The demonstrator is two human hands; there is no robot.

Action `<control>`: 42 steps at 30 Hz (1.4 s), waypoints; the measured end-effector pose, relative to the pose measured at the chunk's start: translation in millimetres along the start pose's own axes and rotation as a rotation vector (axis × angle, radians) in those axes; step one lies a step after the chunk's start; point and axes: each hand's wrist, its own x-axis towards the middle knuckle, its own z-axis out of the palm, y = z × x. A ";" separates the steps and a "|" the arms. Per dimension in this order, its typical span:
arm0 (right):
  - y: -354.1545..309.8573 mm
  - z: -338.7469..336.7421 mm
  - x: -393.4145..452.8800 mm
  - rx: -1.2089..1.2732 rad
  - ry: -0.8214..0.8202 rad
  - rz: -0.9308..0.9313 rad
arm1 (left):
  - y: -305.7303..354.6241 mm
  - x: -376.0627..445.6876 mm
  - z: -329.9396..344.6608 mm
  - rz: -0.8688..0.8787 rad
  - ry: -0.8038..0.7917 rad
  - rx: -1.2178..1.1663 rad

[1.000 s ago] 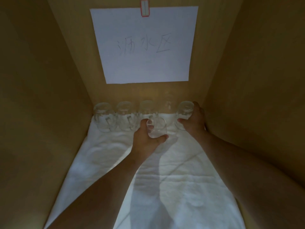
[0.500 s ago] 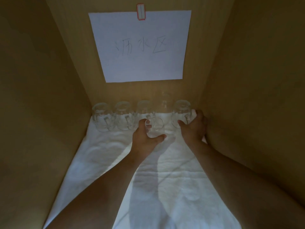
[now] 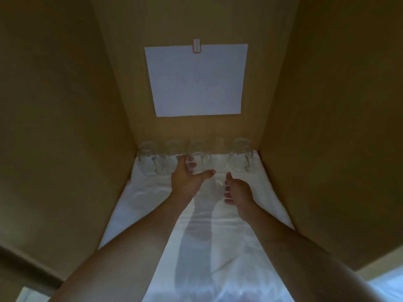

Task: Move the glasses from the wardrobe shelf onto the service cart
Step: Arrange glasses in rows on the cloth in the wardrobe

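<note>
Left hand [image 3: 187, 179] gripped one clear glass mug [image 3: 197, 163]; right hand [image 3: 237, 191], withdrawn from the right-end mug [image 3: 239, 155], fingers curled, contents indiscernible.

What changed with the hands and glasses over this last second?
The right hand came off the far-right glass and drew back toward the person; whether it holds anything is unclear. The left hand kept its grip on its glass. The row of glasses and paper sign stayed put.
</note>
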 end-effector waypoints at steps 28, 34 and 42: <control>-73.4 137.9 -24.7 -0.431 -0.170 -0.800 | -71.1 -45.5 -152.1 -0.066 0.022 0.700; -84.1 166.3 -15.9 -0.562 -0.255 -0.987 | -86.7 -50.8 -153.5 0.008 -0.019 0.790; -82.3 201.6 -7.5 -0.684 -0.347 -0.995 | -94.2 -54.9 -154.8 0.046 -0.046 0.855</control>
